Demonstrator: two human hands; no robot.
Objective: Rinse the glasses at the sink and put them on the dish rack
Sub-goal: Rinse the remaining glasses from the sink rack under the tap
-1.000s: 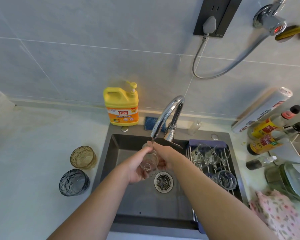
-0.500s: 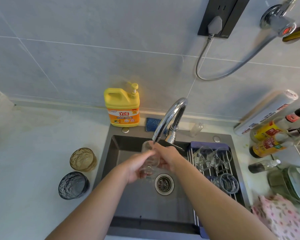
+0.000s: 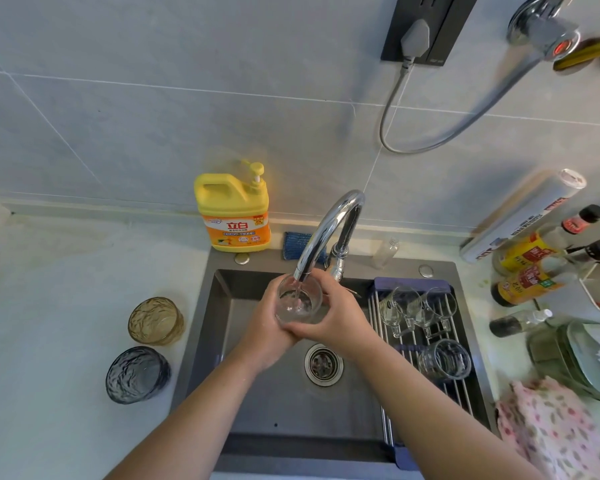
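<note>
From the head camera, a clear glass [image 3: 299,299] sits upright right under the spout of the tap [image 3: 329,230], over the sink [image 3: 284,403], with water running into its open mouth. The left hand [image 3: 267,336] cups it from the left and below, its grip wrapped around the glass wall. The right hand [image 3: 338,318] wraps it from the right, fingers curled onto the same glass. Right of the tap, the dish rack [image 3: 426,341] spans the sink and carries several clear glasses [image 3: 444,358]. Left of the sink, on the surface [image 3: 49,306], stand an amber glass [image 3: 156,321] and a dark glass [image 3: 136,374]. Behind the sink stands a yellow soap bottle [image 3: 232,209].
</note>
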